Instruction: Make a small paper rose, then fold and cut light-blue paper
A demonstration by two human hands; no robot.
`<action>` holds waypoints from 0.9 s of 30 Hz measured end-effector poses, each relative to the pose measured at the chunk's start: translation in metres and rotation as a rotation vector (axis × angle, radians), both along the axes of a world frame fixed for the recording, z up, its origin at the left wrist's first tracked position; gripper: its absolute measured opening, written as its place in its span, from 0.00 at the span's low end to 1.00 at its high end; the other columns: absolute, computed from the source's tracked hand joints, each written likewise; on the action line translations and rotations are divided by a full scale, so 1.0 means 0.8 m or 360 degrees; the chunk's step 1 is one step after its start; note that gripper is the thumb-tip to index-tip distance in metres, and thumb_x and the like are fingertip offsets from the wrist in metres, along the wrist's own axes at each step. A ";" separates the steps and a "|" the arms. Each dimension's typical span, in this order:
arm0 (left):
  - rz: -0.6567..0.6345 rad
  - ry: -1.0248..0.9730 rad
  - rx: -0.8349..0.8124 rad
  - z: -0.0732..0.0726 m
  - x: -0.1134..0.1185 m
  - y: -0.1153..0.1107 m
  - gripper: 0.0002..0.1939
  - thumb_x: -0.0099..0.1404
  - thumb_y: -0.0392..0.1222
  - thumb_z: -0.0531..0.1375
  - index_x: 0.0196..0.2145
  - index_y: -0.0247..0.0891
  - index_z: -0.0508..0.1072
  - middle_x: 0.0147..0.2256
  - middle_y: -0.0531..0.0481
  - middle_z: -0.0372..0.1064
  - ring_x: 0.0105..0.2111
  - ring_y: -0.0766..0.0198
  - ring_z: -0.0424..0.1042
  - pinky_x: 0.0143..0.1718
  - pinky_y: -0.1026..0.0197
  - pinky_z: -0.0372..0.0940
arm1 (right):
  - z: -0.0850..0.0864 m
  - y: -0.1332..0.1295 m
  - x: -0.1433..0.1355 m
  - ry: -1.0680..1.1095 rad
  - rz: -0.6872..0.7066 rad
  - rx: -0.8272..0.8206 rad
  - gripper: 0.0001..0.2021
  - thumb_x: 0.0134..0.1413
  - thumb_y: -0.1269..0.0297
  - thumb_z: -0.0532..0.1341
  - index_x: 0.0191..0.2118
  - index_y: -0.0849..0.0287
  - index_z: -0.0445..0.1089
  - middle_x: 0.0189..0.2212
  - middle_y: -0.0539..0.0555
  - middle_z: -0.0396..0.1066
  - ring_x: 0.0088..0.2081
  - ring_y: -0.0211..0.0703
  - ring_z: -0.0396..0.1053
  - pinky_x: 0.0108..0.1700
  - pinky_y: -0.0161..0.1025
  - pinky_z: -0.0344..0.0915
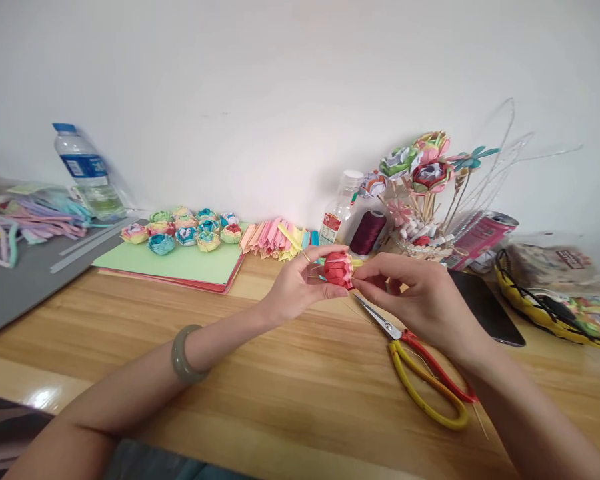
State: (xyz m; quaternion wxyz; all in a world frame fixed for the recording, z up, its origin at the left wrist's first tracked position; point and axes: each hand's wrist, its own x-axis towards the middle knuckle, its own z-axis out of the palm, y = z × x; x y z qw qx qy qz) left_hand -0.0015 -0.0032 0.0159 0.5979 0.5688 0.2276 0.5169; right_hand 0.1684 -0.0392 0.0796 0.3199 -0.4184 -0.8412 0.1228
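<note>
Above the wooden counter (260, 373), the left hand (297, 283), partly closed, holds one red paper flower (337, 270) between thumb and fingers, the right hand (425, 290) pinches its frilled edge, and one pair of scissors (390, 327), one thread spool (368, 233) and roughly twelve small paper rosettes (186, 236) lie around.

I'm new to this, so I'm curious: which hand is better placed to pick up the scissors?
Probably the right hand: the scissors lie nearer it, though its fingertips are at the edge of the red flower. The left hand, farther off, is holding the flower.
</note>
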 end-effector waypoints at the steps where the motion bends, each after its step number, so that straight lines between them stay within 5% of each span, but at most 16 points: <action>1: 0.0014 0.0017 0.0022 -0.001 -0.001 0.000 0.27 0.42 0.40 0.71 0.43 0.43 0.72 0.46 0.48 0.66 0.40 0.62 0.69 0.41 0.59 0.66 | 0.000 0.000 0.000 -0.0009 0.0007 -0.0002 0.06 0.54 0.68 0.57 0.29 0.57 0.70 0.24 0.49 0.69 0.24 0.34 0.62 0.24 0.33 0.56; 12: -0.0055 0.0045 0.0121 -0.007 -0.004 0.007 0.32 0.44 0.41 0.70 0.49 0.48 0.71 0.40 0.51 0.67 0.39 0.65 0.67 0.43 0.59 0.65 | -0.005 0.008 0.007 -0.0067 0.0140 0.0118 0.07 0.56 0.69 0.56 0.32 0.62 0.71 0.30 0.53 0.69 0.29 0.35 0.64 0.30 0.34 0.60; 19: 0.0042 0.0083 0.0085 -0.010 -0.001 0.007 0.37 0.41 0.42 0.71 0.52 0.50 0.68 0.43 0.50 0.64 0.42 0.62 0.66 0.46 0.58 0.64 | -0.005 0.006 0.002 -0.0120 0.0037 0.0077 0.06 0.53 0.71 0.57 0.26 0.60 0.68 0.23 0.49 0.65 0.24 0.33 0.61 0.25 0.32 0.56; 27: 0.0018 0.0049 0.0147 -0.009 -0.001 0.005 0.35 0.42 0.42 0.71 0.50 0.50 0.70 0.42 0.51 0.63 0.43 0.62 0.65 0.46 0.59 0.64 | -0.001 0.005 0.006 -0.0034 0.0246 0.0015 0.08 0.58 0.68 0.55 0.33 0.62 0.71 0.29 0.53 0.69 0.30 0.35 0.64 0.32 0.33 0.60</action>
